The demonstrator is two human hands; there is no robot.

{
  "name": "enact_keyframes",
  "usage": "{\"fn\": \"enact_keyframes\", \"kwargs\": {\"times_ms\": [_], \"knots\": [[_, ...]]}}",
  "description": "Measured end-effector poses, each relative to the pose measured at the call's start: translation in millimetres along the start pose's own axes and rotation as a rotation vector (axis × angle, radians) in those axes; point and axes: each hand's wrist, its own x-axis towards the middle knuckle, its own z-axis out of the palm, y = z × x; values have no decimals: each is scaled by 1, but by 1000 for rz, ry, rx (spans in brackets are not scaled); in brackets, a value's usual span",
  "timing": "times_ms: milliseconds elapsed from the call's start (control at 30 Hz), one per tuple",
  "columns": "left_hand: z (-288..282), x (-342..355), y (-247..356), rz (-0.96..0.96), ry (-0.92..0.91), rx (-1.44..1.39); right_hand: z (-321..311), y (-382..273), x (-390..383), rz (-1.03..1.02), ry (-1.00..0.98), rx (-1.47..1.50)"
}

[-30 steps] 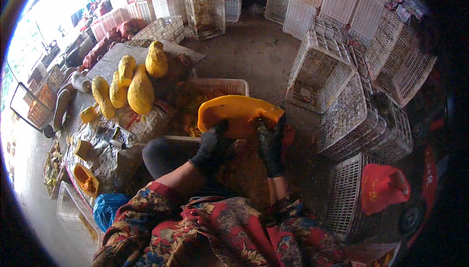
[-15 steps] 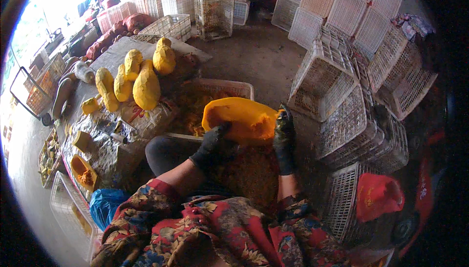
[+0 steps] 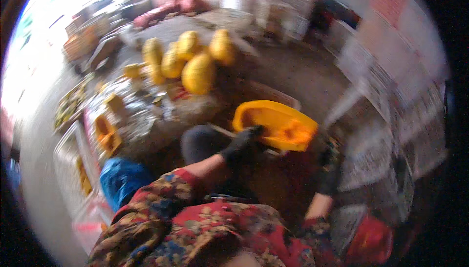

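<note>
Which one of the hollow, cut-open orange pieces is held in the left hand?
The larger piece, in front of the person: the left hand grips its near edge. The smaller hollow piece lies at the picture's left, near the blue bag.

Grey platform [image 3: 168, 28]; yellow squashes [image 3: 199, 74], silvery sheeting [image 3: 141, 126] atop

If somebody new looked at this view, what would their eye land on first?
Probably the bright orange hollowed gourd half just right of centre, held at its near edge by the gloved left hand. Next might come the cluster of yellow gourds up and to the left, then the shiny blue bag at lower left, beside the patterned sleeve.
</note>
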Motion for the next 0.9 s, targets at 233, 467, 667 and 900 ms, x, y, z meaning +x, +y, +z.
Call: {"fn": "enact_keyframes", "kwargs": {"times_ms": [233,467,667,900], "knots": [[-64,-23,86,376,175,294,69,62,0,1,-46,-494],[-159,-80,192,565,512,-100,106,166,10,287,-177,-612],[-265,-165,272,507,869,1882,159,224,27,385,-338,-712],[-317,-164,328,777,1195,778,237,240,46,290,-738,-770]]}}
